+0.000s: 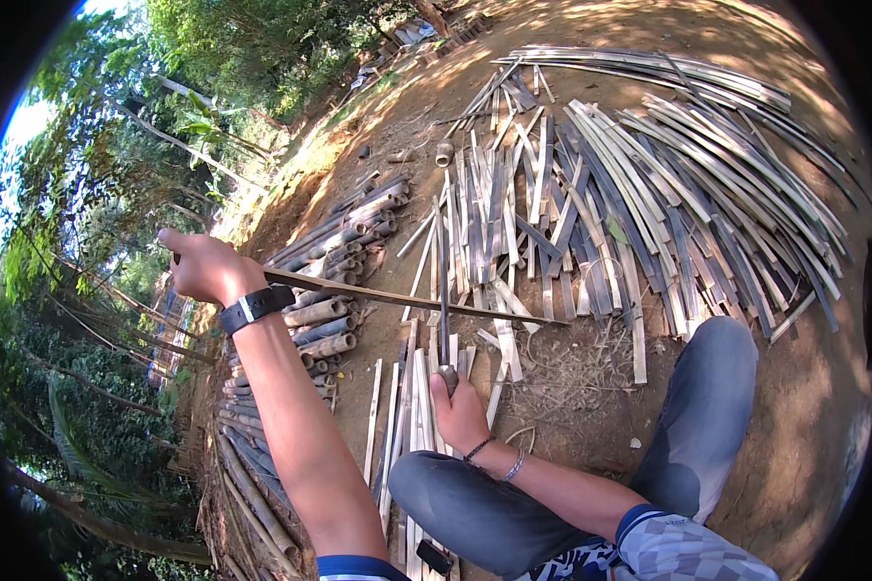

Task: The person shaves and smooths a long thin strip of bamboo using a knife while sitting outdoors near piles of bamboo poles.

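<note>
My left hand [208, 269], with a dark watch [258, 308] on its wrist, is raised at the left and closed around one end of a long split bamboo strip [388, 296]. The strip slants down to the right across the middle of the view. Low in the centre, my right hand [462, 416] grips the handle of a long-bladed knife [445, 341], its blade pointing away from me. Blade and strip cross in the view; whether they touch I cannot tell.
Many split bamboo strips [639, 194] lie fanned out on the dirt ground. More strips [419, 387] lie beside my bent knees [712, 407]. Round bamboo poles [329, 324] are stacked at the left. Fine shavings [581, 378] litter the soil. Trees [97, 320] stand beyond.
</note>
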Demonstrator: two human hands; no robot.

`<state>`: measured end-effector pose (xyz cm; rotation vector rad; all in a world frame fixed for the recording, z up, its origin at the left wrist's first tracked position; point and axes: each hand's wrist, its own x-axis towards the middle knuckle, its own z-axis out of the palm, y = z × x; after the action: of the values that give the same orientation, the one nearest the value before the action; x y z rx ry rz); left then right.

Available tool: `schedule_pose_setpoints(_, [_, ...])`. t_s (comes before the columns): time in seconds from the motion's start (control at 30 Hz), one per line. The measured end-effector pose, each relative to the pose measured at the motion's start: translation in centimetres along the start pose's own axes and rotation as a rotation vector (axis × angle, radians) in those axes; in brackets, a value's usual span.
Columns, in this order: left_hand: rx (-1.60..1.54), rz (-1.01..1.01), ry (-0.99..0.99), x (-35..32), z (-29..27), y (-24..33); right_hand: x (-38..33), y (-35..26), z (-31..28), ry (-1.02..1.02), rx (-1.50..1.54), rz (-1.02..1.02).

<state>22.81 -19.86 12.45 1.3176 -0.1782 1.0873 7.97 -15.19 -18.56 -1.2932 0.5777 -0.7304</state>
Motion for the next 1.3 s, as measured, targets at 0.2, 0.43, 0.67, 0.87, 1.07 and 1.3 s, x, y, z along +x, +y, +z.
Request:
schedule_pose_setpoints(0.2, [-0.01, -0.034, -0.022, -0.6, 0.2, 0.6, 0.2, -8.4, 0.2, -0.279, -0.058, -0.164])
schedule_pose_setpoints(0.43, [-0.115, -0.058, -0.043, -1.1, 0.1, 1.1, -0.6, 0.7, -2.2, -0.018, 0.006, -0.036])
schedule_pose_setpoints(0.67, [-0.108, -0.066, -0.072, -1.7, 0.3, 1.5, -0.4, -2.9, -2.5, -0.069, 0.05, -0.044])
schedule_pose_setpoints(0.87, [-0.106, -0.085, -0.079, -2.4, 0.3, 2.3, -0.7, -4.0, -1.7, -0.149, 0.043, -0.134])
schedule_pose_setpoints(1.07, [-0.045, -0.087, -0.094, -1.7, -0.1, 2.0, 0.7, 8.4, -5.1, 0.061, -0.101, 0.123])
schedule_pose_setpoints(1.3, [-0.059, -0.091, -0.123, -1.2, 0.2, 1.2, 0.6, 1.3, -2.5, -0.078, 0.194, -0.087])
